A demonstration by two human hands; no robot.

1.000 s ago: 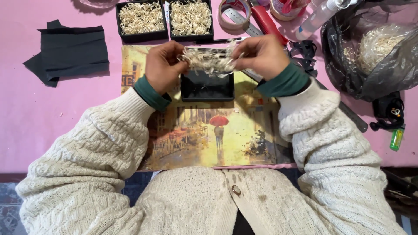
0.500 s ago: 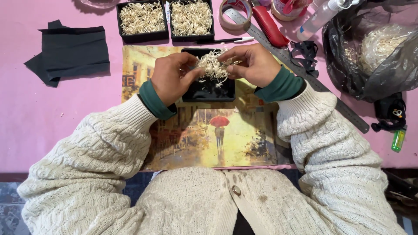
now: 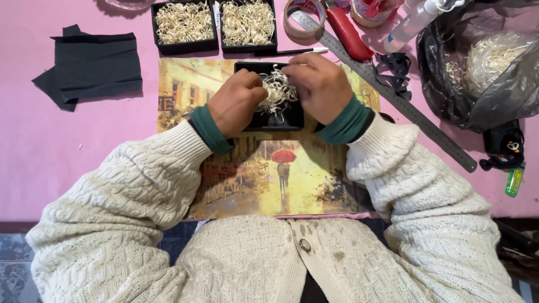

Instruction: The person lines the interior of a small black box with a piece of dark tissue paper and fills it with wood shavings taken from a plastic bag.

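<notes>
Head view — both hands (image 3: 279, 100) pressing straw wad (image 3: 275, 92), small black box (image 3: 269, 118) squarish

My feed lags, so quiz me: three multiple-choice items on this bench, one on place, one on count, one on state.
1. Where does the long grey metal ruler lie?
A. right of the hands
B. on the black folded cloth
C. in a tray

2. How many small black square trays already full of pale shredded straw stand at the top?
A. one
B. two
C. four

3. What are the left hand and right hand doing?
A. resting flat
B. gripping scissors
C. holding a straw tuft over a black tray

Key: 1 A, it slants rightward; 2 B, side by side; 3 C, fingers pinch straw.
</notes>
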